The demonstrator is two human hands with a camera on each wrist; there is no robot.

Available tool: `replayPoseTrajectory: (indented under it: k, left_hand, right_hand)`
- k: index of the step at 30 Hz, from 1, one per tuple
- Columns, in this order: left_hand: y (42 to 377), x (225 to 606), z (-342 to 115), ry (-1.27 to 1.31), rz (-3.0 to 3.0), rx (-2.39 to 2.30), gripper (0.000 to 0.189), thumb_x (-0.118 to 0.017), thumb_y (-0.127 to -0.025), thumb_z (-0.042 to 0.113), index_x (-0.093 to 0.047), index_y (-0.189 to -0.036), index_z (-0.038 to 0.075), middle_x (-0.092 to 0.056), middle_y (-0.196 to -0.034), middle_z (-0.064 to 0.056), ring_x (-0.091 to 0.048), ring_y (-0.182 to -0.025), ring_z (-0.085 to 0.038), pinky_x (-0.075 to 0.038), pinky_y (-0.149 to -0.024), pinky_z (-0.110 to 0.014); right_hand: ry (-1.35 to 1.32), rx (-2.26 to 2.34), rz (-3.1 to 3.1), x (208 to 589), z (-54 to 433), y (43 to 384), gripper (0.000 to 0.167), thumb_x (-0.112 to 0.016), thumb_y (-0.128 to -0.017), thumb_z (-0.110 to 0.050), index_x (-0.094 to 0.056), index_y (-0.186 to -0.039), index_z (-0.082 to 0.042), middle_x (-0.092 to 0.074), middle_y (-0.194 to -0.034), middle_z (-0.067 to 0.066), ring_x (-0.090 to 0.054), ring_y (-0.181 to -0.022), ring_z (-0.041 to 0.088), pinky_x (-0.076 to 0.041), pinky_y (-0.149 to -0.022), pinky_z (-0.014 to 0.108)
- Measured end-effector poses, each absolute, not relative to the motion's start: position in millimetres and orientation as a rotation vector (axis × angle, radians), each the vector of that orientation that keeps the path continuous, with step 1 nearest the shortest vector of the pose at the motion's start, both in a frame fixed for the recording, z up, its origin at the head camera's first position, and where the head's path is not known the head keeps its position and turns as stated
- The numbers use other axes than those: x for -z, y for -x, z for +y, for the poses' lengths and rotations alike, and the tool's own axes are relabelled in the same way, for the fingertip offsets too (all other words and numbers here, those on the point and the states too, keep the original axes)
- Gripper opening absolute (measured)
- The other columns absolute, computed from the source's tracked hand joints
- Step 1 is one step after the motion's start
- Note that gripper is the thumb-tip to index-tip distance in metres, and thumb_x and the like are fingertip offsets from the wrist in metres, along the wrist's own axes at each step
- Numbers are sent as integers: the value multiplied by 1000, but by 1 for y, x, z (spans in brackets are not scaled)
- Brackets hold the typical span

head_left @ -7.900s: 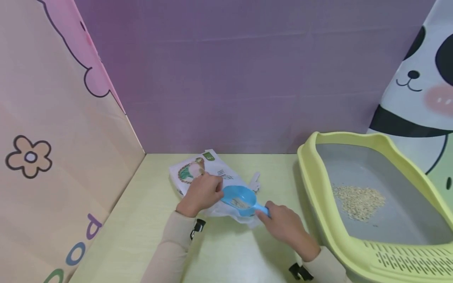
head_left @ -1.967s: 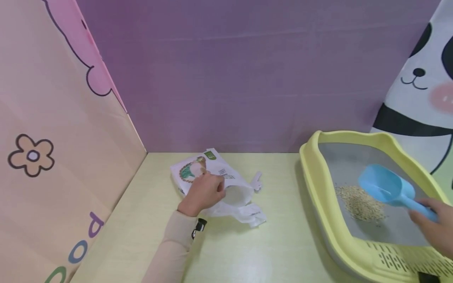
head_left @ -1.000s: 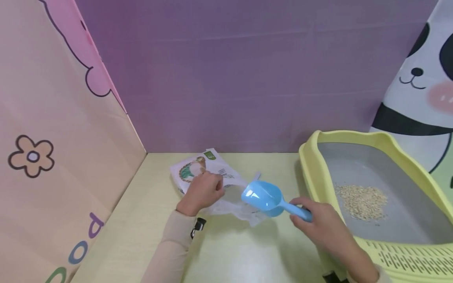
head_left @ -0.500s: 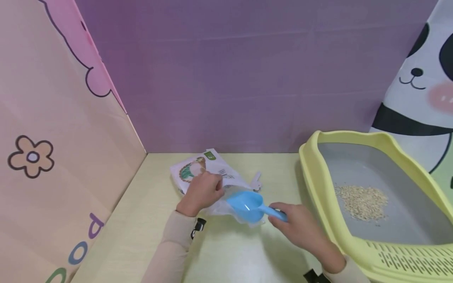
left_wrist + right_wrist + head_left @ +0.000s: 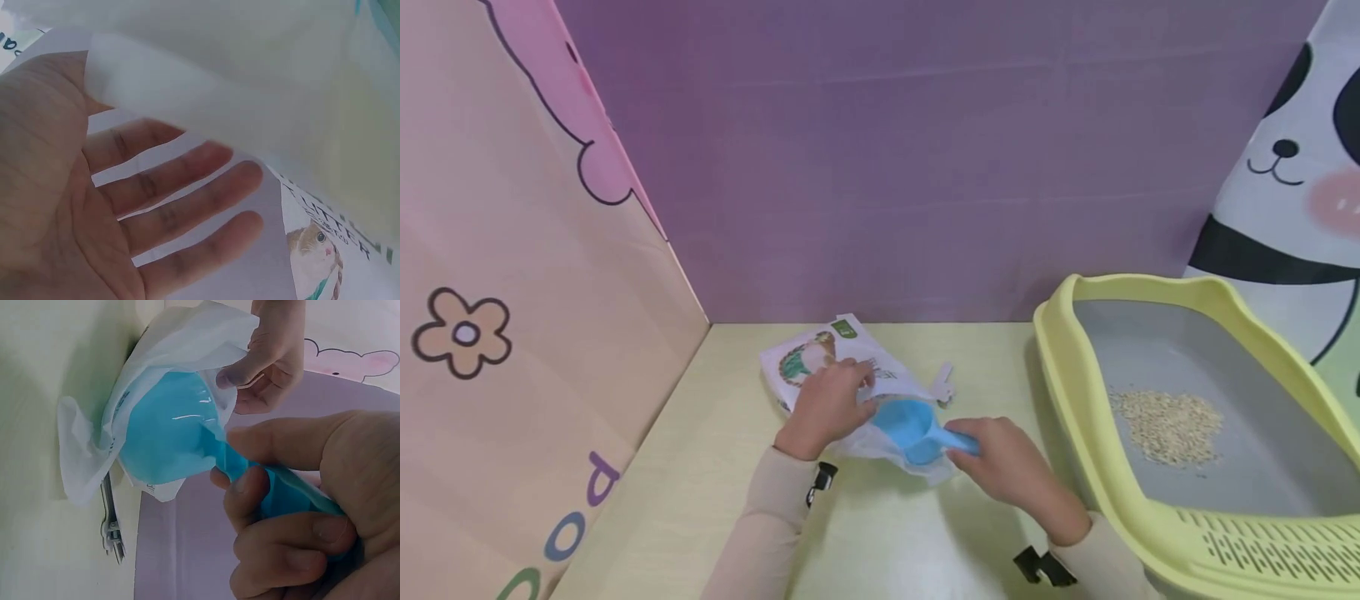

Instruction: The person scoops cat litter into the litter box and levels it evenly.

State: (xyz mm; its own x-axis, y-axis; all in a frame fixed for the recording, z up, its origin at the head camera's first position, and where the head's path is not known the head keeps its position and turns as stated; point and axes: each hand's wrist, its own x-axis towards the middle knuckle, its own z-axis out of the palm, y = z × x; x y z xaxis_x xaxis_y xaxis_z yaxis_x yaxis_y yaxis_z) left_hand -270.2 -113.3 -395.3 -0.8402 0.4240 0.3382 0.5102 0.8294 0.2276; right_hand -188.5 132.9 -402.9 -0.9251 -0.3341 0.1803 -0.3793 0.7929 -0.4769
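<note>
A white cat litter bag (image 5: 891, 371) lies on the table with its mouth toward me. My right hand (image 5: 1003, 462) grips the handle of a light blue scoop (image 5: 906, 421), whose bowl sits inside the bag's mouth. In the right wrist view, thumb and curled fingers wrap the handle, and the scoop (image 5: 165, 428) is framed by the crumpled bag (image 5: 194, 337). My left hand (image 5: 827, 408) is at the left of the mouth. The left wrist view shows this hand's (image 5: 169, 194) fingers spread and nearly straight under the loose bag film (image 5: 206, 75), which hides the thumb tip.
A yellow-rimmed litter box (image 5: 1078, 417) with a grey floor stands on the right, holding a pile of pale litter pellets (image 5: 1172, 427). Behind the bag's right side lies a slim pale object (image 5: 942, 385). A purple backdrop (image 5: 865, 167) and printed side panels close in the table.
The right hand has carried the scoop from over the litter box leftward into the bag's mouth. Pellets seen in the scoop at first are gone from it. The left hand's fingers have loosened at the bag.
</note>
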Motion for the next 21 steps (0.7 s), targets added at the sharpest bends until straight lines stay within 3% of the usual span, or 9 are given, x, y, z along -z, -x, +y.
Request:
replayPoseTrajectory:
  k: [5, 9, 15, 21]
  left_hand:
    - [271, 395, -113, 709, -2718, 471, 17, -69, -78, 25, -68, -91, 15, -70, -88, 1, -63, -77, -13, -49, -62, -31]
    - [272, 395, -113, 702, -2706, 481, 14, -68, -78, 23, -68, -88, 14, -70, -85, 1, -63, -73, -13, -49, -63, -31]
    - [272, 394, -114, 704, -2699, 477, 8, -67, -78, 22, -65, -80, 15, -68, -77, 2, -57, -65, -10, -47, -61, -29]
    - [273, 395, -114, 712, -2711, 464, 7, -68, -78, 22, -66, -78, 15, -67, -75, 3, -57, -65, -10, -46, -62, -28]
  right_hand:
    - [-602, -769, -2898, 402, 127, 197, 1, -68, -83, -20, -68, -83, -19, -49, -59, -11, -41, -49, 3, -36, -47, 21]
    - [-626, -731, -2904, 400, 122, 207, 16, -70, -81, -18, -72, -96, -16, -53, -64, -9, -42, -51, 5, -36, -48, 21]
    - [-612, -742, -2953, 401, 113, 220, 32, -72, -80, -17, -70, -110, -9, -70, -91, 3, -51, -63, 7, -42, -55, 24]
    - [-682, -849, -2965, 408, 109, 230, 32, -70, -82, -16, -69, -113, -7, -71, -103, 7, -58, -73, 7, -48, -62, 25]
